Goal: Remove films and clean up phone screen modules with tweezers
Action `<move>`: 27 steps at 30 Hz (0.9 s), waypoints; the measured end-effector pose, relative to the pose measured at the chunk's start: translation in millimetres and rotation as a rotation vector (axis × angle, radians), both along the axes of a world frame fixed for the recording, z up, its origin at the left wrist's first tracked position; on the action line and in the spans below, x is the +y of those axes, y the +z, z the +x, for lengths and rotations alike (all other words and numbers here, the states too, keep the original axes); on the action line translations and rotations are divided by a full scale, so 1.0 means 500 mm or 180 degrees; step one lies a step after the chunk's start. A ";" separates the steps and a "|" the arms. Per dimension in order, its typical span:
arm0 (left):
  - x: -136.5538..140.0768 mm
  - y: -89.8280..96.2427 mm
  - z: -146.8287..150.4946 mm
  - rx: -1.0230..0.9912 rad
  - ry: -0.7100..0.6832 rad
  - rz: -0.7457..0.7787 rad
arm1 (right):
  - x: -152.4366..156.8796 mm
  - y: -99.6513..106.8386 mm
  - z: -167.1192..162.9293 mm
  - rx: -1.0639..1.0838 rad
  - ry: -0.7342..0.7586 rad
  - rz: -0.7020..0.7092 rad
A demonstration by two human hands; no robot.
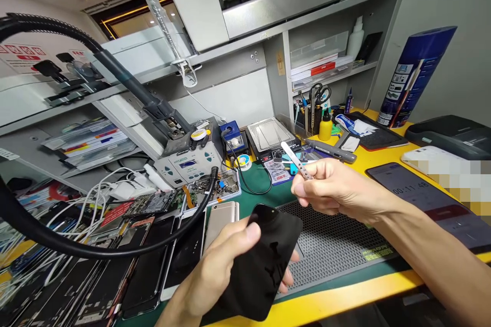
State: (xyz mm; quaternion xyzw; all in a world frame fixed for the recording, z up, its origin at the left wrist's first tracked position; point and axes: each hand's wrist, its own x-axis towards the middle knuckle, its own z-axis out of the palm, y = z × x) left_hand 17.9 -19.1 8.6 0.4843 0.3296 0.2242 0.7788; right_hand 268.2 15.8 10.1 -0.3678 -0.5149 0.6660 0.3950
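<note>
My left hand (224,260) is closed around a black smartphone (268,260), thumb on its glossy dark face and fingertips showing past its right edge. The phone is tilted above the front of a grey perforated mat (330,245). Pinched in my right hand (326,186) is a slim, flat, silvery tool (293,158) with a row of small dark holes. It points up and to the left, over the mat's far edge; its other end is hidden in the fingers. Phone and tool are apart. A pale gold phone (222,219) lies just beyond my left hand.
A black flexible hose (115,253) loops across the left side, in front of a grey control station (192,161). Several phones and screens (103,271) crowd the left. A phone running a timer (422,199) lies right; a blue spray can (416,76) stands behind it.
</note>
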 end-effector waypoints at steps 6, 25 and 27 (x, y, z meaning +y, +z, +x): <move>-0.001 -0.005 -0.013 -0.0077 -0.0161 -0.0080 | -0.005 0.002 -0.003 0.0071 0.0047 0.0009; 0.005 0.004 -0.009 0.0755 -0.0038 0.2386 | -0.009 -0.001 -0.006 0.0439 -0.0128 0.0498; 0.008 0.009 -0.009 0.0329 -0.0231 0.1185 | -0.009 -0.001 -0.006 0.0435 -0.0089 0.0454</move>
